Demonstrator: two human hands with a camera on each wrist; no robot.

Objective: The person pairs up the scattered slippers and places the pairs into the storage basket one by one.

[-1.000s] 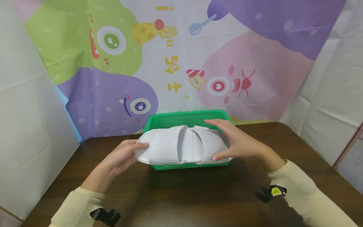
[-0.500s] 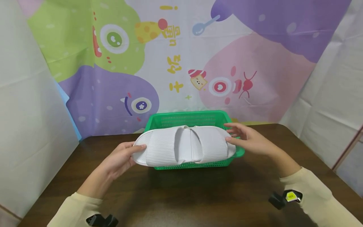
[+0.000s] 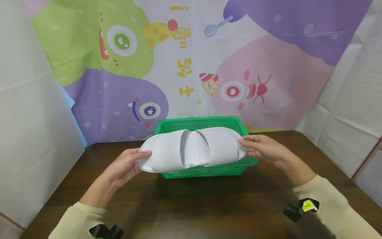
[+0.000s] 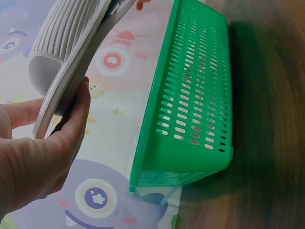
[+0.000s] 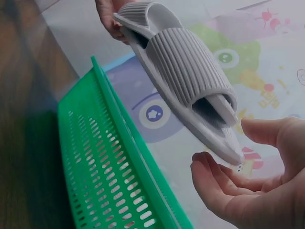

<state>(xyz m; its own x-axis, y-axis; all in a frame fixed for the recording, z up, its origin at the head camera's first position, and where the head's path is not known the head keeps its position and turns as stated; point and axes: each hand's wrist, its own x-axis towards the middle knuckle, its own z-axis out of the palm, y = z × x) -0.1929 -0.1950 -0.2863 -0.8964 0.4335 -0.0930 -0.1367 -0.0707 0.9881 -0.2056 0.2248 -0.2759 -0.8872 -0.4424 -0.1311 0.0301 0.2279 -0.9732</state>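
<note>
A pair of white ribbed slide slippers point(image 3: 195, 147) is tucked together, toes pointing outward, above the front of a green plastic basket point(image 3: 203, 172). My left hand point(image 3: 123, 166) grips the left toe end, thumb on top and fingers underneath. At the other toe end is my right hand point(image 3: 267, 149), its thumb over the edge and its fingers below. The right wrist view has the slipper toe point(image 5: 228, 155) between that thumb and the fingers. Much of the basket's inside is hidden behind the slippers.
The basket stands on a dark wooden table point(image 3: 191, 209), close to a cartoon-printed cloth point(image 3: 191, 106) at the back. White sheets point(image 3: 32, 109) hang at both sides. Each sleeve carries a small black camera point(image 3: 293, 212).
My right hand has slid from the right slipper's strap out to its toe end and now holds it there. The slippers' right end has risen and tilted. My left hand keeps its grip.
</note>
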